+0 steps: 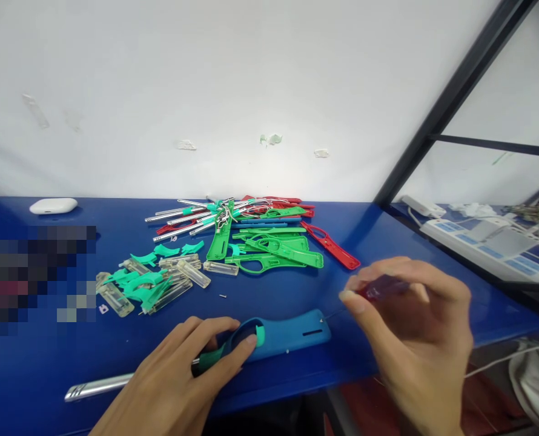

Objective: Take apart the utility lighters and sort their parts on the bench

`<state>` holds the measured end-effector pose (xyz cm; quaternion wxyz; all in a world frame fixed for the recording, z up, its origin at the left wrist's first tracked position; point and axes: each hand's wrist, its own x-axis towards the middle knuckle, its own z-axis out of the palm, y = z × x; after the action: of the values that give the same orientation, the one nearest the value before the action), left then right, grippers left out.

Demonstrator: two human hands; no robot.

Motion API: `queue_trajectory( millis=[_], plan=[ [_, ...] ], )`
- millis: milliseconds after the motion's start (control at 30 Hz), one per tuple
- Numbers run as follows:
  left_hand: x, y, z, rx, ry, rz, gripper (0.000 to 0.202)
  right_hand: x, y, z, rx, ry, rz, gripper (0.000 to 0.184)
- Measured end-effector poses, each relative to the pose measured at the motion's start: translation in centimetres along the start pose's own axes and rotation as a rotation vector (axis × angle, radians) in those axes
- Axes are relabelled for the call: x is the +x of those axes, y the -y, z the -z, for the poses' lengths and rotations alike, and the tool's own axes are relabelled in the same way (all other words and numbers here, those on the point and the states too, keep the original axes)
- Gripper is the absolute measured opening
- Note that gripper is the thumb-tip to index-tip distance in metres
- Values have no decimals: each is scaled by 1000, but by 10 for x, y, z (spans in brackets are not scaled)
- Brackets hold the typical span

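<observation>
A long-necked lighter with a blue body (287, 333) lies near the table's front edge, its silver metal tube (99, 386) pointing left. My left hand (178, 369) is closed around the lighter's neck and handle loop, thumb by the teal trigger (260, 335). To the right, my right hand (415, 333) pinches a screwdriver by its dark red, translucent handle (381, 288). Its thin shaft runs left toward the lighter's right end; whether the tip touches there I cannot tell. A tiny screw (223, 296) lies on the table behind the lighter.
Behind my hands are green lighter shells (274, 251), a red shell (330, 245), metal tubes with wires (197, 218), teal triggers (146, 284) and clear fuel tanks (194, 274). A white case (54, 206) stands back left. At right are a black frame (415, 145) and power strip (482, 242).
</observation>
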<state>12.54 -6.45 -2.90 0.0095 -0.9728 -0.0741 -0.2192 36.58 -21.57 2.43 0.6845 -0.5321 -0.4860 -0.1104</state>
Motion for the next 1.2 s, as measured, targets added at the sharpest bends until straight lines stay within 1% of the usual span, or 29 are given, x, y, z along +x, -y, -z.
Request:
queue_trajectory(
  millis=[100, 167, 200, 267, 333, 367, 433, 500, 533, 567, 600, 633, 667, 733, 800, 867, 933, 1000, 1100, 1200],
  plan=[
    [1, -1, 2, -17, -8, 4, 82, -4, 2, 4, -45, 88, -51, 40],
    [3, -2, 2, -42, -41, 20, 80, -5, 3, 3, -25, 131, -94, 40],
    [3, -2, 2, -53, -58, 25, 79, -5, 2, 2, 1, 132, -105, 42],
    [4, -2, 1, -63, -71, 27, 77, -4, 1, -1, 52, 85, -82, 46],
    [3, -1, 1, -61, -63, 21, 76, -3, 0, -4, 80, 48, -44, 46],
    [2, -1, 1, -56, -53, 18, 77, -3, 0, -4, 90, 58, -38, 46],
    [1, -1, 1, -43, -42, 15, 77, -4, 1, -1, 117, 97, -68, 50],
    [1, -1, 1, -27, -30, 15, 80, -4, 4, 6, 139, 90, -119, 55],
    [1, -1, 0, -21, -35, 15, 81, -3, 6, 10, 120, 51, -134, 51],
    [1, -1, -1, -15, -49, 18, 81, -1, 8, 15, 71, 17, -142, 41],
    [1, -1, -2, -13, -60, 19, 82, 1, 11, 19, -9, 15, -145, 28],
    [2, -2, -2, -15, -66, 16, 83, 4, 12, 23, -112, 48, -148, 14],
    [3, -2, -3, -21, -71, 11, 84, 6, 13, 25, -225, 115, -155, 9],
    [5, -3, -3, -29, -75, 9, 85, 8, 12, 26, -433, 289, -168, 33],
    [6, -5, -1, -27, -89, 25, 84, 6, 5, 22, -583, 406, -149, 52],
    [9, -7, 2, -20, -120, 35, 79, 0, -4, 16, -690, 479, -104, 61],
    [11, -10, 7, -20, -124, 22, 75, -6, -14, 11, -767, 532, -63, 59],
    [14, -12, 12, -26, -113, 11, 71, -9, -21, 10, -833, 566, -35, 53],
    [19, -15, 18, -39, -79, 34, 70, -8, -25, 15, -927, 642, -13, 43],
    [22, -17, 20, -61, -39, 56, 71, -6, -25, 24, -972, 720, 96, 41]
  ],
)
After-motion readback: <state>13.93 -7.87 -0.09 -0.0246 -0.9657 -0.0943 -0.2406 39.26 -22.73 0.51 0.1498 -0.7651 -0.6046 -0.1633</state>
